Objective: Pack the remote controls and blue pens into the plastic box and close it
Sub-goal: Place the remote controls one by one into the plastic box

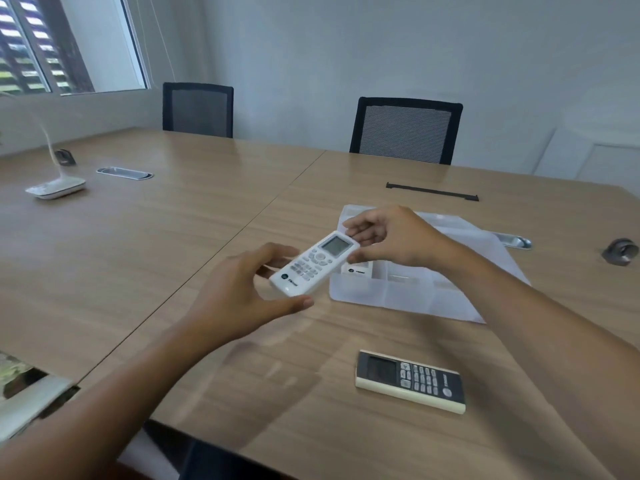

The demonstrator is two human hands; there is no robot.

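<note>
A white remote control with a grey screen is held in the air above the table, just left of the clear plastic box. My right hand pinches its far, screen end. My left hand cups its near end, thumb below and fingers behind it. The box stands open with its lid laid back behind it. Inside, another white remote shows partly beneath my right hand. A dark-faced remote with a cream body lies flat on the table near the front. No pens are visible.
The wooden table carries a white lamp base at far left, metal cable grommets, a black cable slot and a small grey round object at right. Two black mesh chairs stand behind.
</note>
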